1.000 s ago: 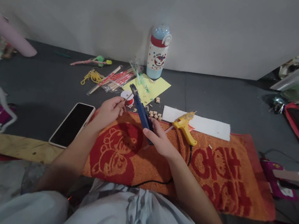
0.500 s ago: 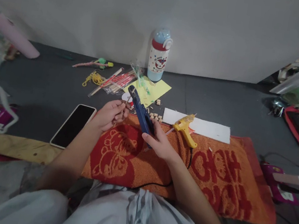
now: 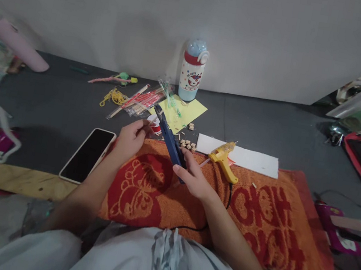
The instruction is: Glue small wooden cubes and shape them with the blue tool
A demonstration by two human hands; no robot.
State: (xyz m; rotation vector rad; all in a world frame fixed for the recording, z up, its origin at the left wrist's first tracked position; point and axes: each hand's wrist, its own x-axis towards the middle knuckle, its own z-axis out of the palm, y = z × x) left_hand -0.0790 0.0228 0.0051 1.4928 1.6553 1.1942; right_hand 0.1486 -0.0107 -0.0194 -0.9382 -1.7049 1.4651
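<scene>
My left hand (image 3: pixel 133 139) is closed, its fingertips pinching a thin stick (image 3: pixel 151 122) that is mostly hidden. Just beyond those fingers lies a red and white roll (image 3: pixel 155 124). In my right hand (image 3: pixel 194 176) is a long dark-blue hand tool (image 3: pixel 172 145), perhaps cutters, tilted with its narrow dark tip up and to the left. That tip is near the left fingers but apart from them. Several small cut wooden pieces (image 3: pixel 187 145) lie behind the tool. Right of my right hand, a yellow glue gun (image 3: pixel 223 159) rests across a white board (image 3: pixel 255 158) and the towel.
An orange and red towel (image 3: pixel 188 214) covers the front of the dark table. A phone (image 3: pixel 88 155) lies left. Behind are a bottle (image 3: pixel 193 71), yellow paper (image 3: pixel 193 112), packaged sticks (image 3: pixel 145 99) and yellow string (image 3: pixel 114 96). The glue gun's black cord (image 3: pixel 229 196) crosses the towel.
My left hand has turned, showing more of its back, and the stick has moved a little away from the tool's tip. My right hand keeps hold of the tool. The view shifted slightly.
</scene>
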